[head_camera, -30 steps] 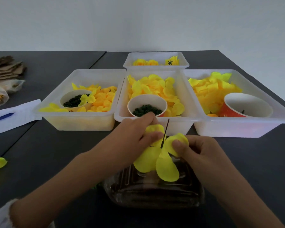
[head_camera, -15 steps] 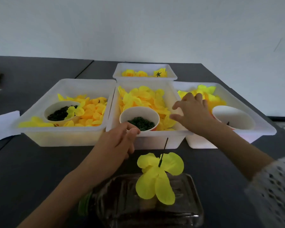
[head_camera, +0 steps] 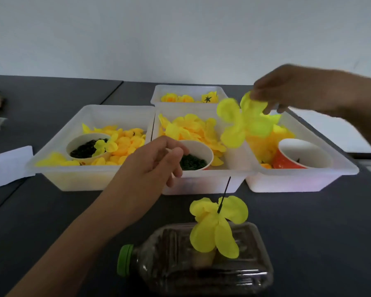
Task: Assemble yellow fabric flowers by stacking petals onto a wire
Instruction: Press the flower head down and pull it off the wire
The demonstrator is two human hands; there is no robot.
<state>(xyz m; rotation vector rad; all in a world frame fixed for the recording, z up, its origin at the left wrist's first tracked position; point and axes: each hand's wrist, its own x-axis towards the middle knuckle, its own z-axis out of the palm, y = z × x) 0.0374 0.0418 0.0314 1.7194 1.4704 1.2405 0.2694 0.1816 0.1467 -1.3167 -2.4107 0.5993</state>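
The right hand [head_camera: 287,91] has come up out of the right tray [head_camera: 304,179] and now pinches a yellow petal piece [head_camera: 242,121] in the air above it. The left hand [head_camera: 156,166] has moved to the cup [head_camera: 204,146] in the middle tray, fingers curled; I cannot tell if it holds anything. Near us, the wire [head_camera: 224,194] stands up from a bottle [head_camera: 201,269] lying on its side, with yellow petals [head_camera: 214,226] stacked on it.

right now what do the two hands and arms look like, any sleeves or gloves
Both hands are bare, with no gloves. The left hand and its forearm are uncovered as far as the frame shows. The right hand is motion-blurred; its forearm also looks bare, with no sleeve in view. No rings or watch show.
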